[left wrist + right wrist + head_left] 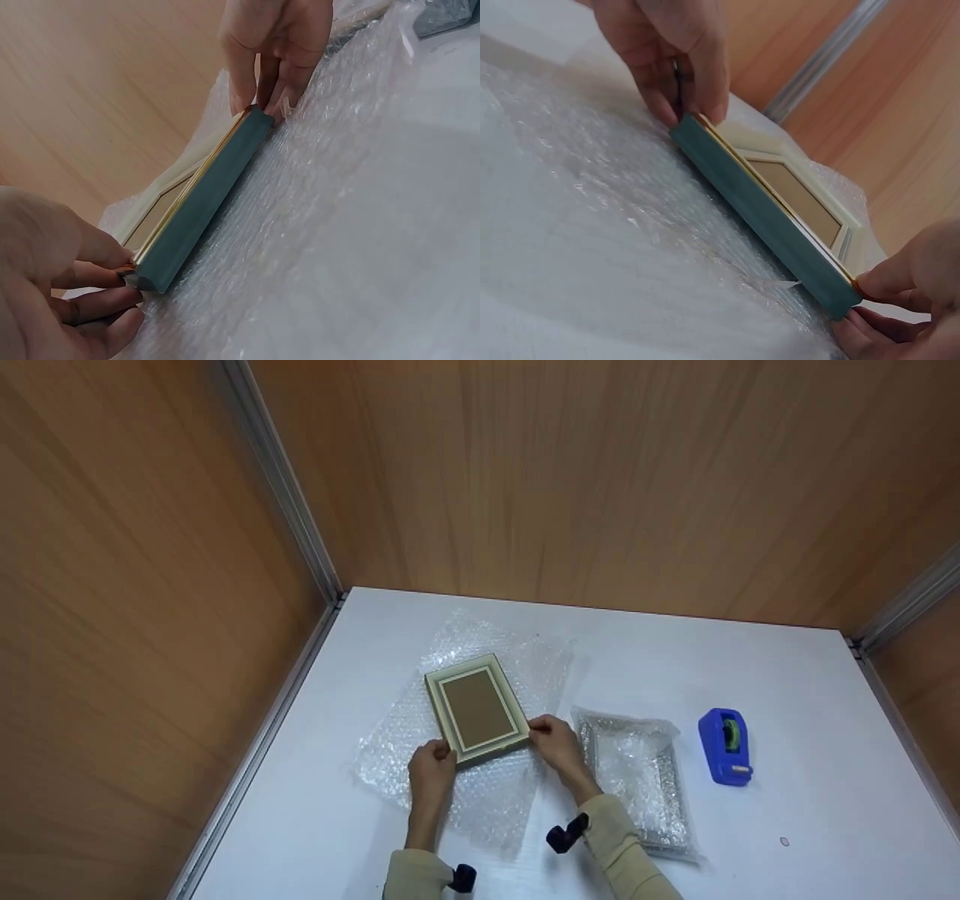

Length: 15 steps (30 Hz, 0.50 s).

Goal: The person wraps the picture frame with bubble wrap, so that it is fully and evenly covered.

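A picture frame [480,706] with a cream border, a brown middle and greenish sides is held over a sheet of bubble wrap [390,750] in the head view. My left hand [433,774] pinches its near left corner between thumb and fingers. At the near right corner, my right hand [557,746] grips it the same way. Both wrist views show the frame's blue-green side [206,202] facing me, with a thin gold edge along its top. Bubble wrap [630,195] spreads beneath it, and the frame's near side sits close over the wrap.
Right of my hands lies a flat item in bubble wrap [637,780]. Farther right stands a blue tape dispenser [725,746] with a green roll. Wood-grain panels [585,480] enclose the white table [300,780] at the back and sides.
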Each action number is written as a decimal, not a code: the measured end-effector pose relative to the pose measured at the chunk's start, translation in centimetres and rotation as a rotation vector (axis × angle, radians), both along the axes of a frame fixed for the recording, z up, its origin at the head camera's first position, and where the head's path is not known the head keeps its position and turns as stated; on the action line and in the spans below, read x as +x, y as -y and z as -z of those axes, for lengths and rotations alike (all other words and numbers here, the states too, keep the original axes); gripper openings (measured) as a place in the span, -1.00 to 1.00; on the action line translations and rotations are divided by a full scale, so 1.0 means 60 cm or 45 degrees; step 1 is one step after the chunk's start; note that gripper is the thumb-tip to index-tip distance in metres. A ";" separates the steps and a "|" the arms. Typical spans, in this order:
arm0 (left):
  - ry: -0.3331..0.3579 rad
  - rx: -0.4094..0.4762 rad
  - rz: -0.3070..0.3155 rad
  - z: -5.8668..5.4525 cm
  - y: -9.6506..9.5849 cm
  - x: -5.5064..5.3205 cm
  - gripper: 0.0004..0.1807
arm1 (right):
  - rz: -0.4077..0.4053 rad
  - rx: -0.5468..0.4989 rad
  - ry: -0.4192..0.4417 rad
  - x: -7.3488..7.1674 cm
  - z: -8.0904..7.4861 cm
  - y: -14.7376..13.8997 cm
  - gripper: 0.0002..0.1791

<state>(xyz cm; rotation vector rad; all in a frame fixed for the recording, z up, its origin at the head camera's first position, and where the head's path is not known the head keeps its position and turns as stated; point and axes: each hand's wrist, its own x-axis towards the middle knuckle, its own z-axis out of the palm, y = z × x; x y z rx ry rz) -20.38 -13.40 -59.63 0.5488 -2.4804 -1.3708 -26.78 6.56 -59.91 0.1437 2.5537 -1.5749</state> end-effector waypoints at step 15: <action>0.004 -0.011 0.064 0.000 0.003 -0.002 -0.83 | -0.036 0.083 -0.061 0.000 0.001 -0.002 -0.82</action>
